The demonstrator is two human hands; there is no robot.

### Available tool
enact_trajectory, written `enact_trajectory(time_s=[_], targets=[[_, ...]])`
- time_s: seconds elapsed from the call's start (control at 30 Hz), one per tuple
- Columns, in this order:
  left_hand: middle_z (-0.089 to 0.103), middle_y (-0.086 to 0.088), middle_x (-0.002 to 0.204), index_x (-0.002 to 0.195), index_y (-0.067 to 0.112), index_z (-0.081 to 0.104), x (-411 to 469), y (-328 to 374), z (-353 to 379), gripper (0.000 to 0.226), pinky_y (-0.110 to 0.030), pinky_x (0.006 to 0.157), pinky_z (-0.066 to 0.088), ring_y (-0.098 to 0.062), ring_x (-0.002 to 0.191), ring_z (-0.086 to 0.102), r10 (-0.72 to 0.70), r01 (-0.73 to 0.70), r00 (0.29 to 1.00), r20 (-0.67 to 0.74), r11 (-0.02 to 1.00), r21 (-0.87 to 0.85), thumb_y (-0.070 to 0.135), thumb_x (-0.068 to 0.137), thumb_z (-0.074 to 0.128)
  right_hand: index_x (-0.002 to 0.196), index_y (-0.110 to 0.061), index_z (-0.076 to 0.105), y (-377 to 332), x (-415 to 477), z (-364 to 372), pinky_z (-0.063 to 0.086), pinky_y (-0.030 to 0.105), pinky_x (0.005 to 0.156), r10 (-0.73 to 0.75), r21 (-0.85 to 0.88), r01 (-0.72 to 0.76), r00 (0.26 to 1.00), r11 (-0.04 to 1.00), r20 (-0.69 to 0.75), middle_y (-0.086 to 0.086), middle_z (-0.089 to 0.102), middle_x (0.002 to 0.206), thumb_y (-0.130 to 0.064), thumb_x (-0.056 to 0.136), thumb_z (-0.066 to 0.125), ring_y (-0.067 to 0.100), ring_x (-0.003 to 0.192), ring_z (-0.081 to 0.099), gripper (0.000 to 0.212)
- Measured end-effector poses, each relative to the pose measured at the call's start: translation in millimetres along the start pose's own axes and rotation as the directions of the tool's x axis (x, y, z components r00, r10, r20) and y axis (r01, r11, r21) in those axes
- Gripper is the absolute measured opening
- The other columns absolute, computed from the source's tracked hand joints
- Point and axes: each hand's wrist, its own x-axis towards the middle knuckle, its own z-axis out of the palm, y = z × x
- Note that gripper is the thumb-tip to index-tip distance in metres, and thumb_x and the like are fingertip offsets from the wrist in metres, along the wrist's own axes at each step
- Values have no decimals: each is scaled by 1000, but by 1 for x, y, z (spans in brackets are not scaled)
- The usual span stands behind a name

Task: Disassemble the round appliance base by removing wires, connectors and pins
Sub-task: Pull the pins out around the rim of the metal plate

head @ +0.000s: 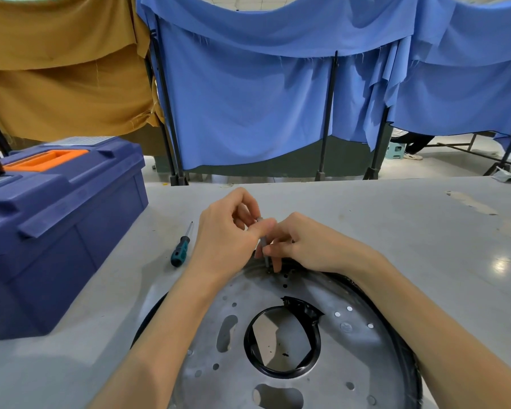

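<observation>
Grip: left hand [227, 231] pinches grey rod [265, 252] top | right hand [301, 246] pinches lower | upright at base [351, 343] rim

A blue toolbox [56, 231] stands left of a teal-handled screwdriver [181, 249] on a table [396, 225].

Grey surface [366, 219]: scuffed, with a worn patch at far right and a bright glare of overhead light near the right edge. Behind it, black frame posts [327, 119] carry draped screens, with mustard cloth [56, 84] at left and blue cloth [248, 107] across centre and right. Pale glossy floor [455, 165] shows beneath the hems. A small pale-green stool [396, 149] stands beyond.
</observation>
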Motion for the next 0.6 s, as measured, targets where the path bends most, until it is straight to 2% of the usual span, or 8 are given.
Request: enact_trajectory(time_s=[0.1, 0.2, 0.33, 0.47, 0.53, 0.6], targets=[[62, 9, 71, 88, 26, 73, 0, -1, -1, 15, -20, 63, 46, -6, 66, 54, 37, -38, 997, 62, 999, 15, 13, 81, 73, 84, -12, 69, 0, 0, 1, 42, 15, 61, -6, -7, 6, 1000, 1000, -12, 3, 73, 70, -26, 95, 60, 4, 58, 57, 20], [70, 12, 81, 88, 24, 75, 0, -2, -2, 17, -11, 68, 43, 1, 76, 60, 41, -42, 996, 82, 999, 13, 9, 82, 71, 81, -11, 66, 1, -1, 1, 44, 20, 63, -13, -6, 13, 1000, 1000, -16, 4, 72, 69, -27, 96, 59, 7, 58, 57, 23], [67, 12, 66, 73, 23, 71, 0, -4, -1, 11, -11, 59, 44, 2, 61, 57, -17, 18, 999, 37, 1000, -20, 20, 71, 81, 85, -9, 68, 0, 0, 1, 41, 14, 59, -24, 2, 24, 1000, 1000, -18, 5, 72, 68, -28, 93, 63, 5, 55, 56, 21], [63, 11, 61, 71, 18, 66, -2, -4, 0, 24, -12, 54, 42, 1, 54, 51, -18, 19, 999, 32, 1000, -25, 35, 66, 83, 74, -15, 68, -1, -1, 1, 41, 13, 57, -24, 5, 24, 999, 1000, -29, -1, 70, 62, -31, 92, 64, 3, 52, 55, 24], [66, 12, 71, 83, 21, 71, -1, -3, 0, 16, -12, 58, 41, 2, 61, 54, 16, -13, 997, 74, 999, -40, 29, 72, 80, 74, -14, 67, -1, -1, 0, 43, 18, 60, -23, 9, 23, 999, 1000, -26, 2, 71, 64, -25, 95, 61, 7, 55, 56, 24], [70, 11, 86, 99, 24, 73, -1, -4, -1, 21, -12, 64, 41, 1, 75, 59, 65, -58, 990, 127, 997, -57, 15, 80, 73, 82, -9, 69, -1, 0, -1, 48, 26, 71, -9, 16, 9, 1000, 1000, -14, 2, 71, 66, -19, 96, 59, 15, 66, 62, 20]])
